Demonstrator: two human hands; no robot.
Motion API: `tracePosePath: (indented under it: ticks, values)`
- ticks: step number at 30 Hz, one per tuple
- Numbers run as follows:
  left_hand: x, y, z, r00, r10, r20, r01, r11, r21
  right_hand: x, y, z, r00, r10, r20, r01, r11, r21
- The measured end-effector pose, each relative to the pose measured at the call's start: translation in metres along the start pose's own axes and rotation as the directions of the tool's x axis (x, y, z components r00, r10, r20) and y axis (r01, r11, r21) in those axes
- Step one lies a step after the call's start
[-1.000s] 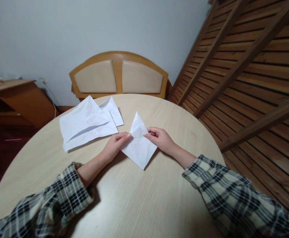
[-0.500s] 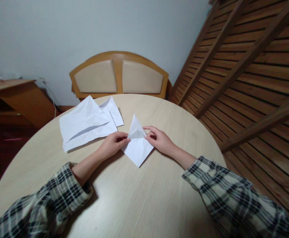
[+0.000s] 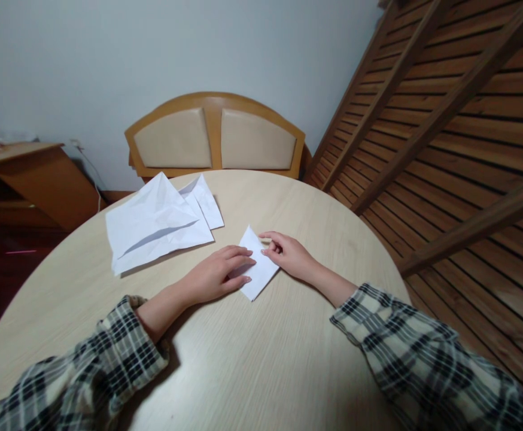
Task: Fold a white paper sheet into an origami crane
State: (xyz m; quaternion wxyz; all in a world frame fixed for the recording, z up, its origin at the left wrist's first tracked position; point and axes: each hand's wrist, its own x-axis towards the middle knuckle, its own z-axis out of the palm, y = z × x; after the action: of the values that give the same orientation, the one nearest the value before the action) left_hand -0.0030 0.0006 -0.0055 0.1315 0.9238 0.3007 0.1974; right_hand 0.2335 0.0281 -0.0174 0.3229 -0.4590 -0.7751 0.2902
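A small folded white paper [image 3: 258, 268] lies on the round light-wood table [image 3: 252, 365]. My left hand [image 3: 219, 275] rests flat on its left half, fingers stretched out and pressing it down. My right hand [image 3: 288, 254] sits at the paper's right edge with curled fingers, its fingertips touching the upper corner. Both arms wear plaid sleeves. Part of the paper is hidden under my left hand.
Several creased white sheets [image 3: 154, 221] lie at the table's far left. A wooden chair with beige padding [image 3: 216, 137] stands behind the table. A slatted wooden frame [image 3: 445, 120] leans at the right. A wooden cabinet [image 3: 23, 179] stands at the left.
The paper's upper point has been folded down, so the kite shape became a smaller flat piece. My left hand went from pinching the edge to lying flat on it.
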Motion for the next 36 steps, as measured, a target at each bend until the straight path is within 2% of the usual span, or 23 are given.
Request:
tracePosePath:
  ticks: [4, 9, 16, 20, 24, 31, 36]
  values:
    - [0.0, 0.002, 0.003, 0.997, -0.073, 0.04, 0.072, 0.997, 0.019, 0.0, 0.004, -0.001, 1.0, 0.009, -0.005, -0.009, 1.0, -0.008]
    - [0.0, 0.008, 0.004, 0.992, -0.116, 0.059, 0.112, 0.992, 0.057, -0.002, 0.004, -0.007, 0.998, 0.037, 0.042, -0.04, 0.996, 0.082]
    - [0.001, 0.011, 0.004, 0.988, -0.124, 0.087, 0.119, 0.991, 0.053, 0.0, 0.009, -0.024, 0.983, -0.016, 0.181, -0.007, 0.992, 0.128]
    - [0.0, 0.011, 0.004, 0.989, -0.118, 0.09, 0.115, 0.992, 0.044, 0.001, 0.009, -0.034, 0.955, -0.025, 0.296, -0.009, 0.993, 0.115]
    - [-0.002, 0.009, 0.006, 0.991, -0.116, 0.071, 0.115, 0.993, 0.028, 0.0, 0.008, -0.041, 0.933, -0.055, 0.357, 0.01, 0.992, 0.125]
    - [-0.002, 0.014, 0.005, 0.993, -0.106, 0.047, 0.103, 0.993, 0.055, -0.002, 0.009, -0.04, 0.926, -0.033, 0.376, -0.052, 0.976, 0.213]
    - [-0.001, 0.017, 0.003, 0.993, -0.108, 0.048, 0.104, 0.992, 0.074, -0.003, 0.006, -0.04, 0.931, -0.01, 0.366, -0.073, 0.974, 0.214]
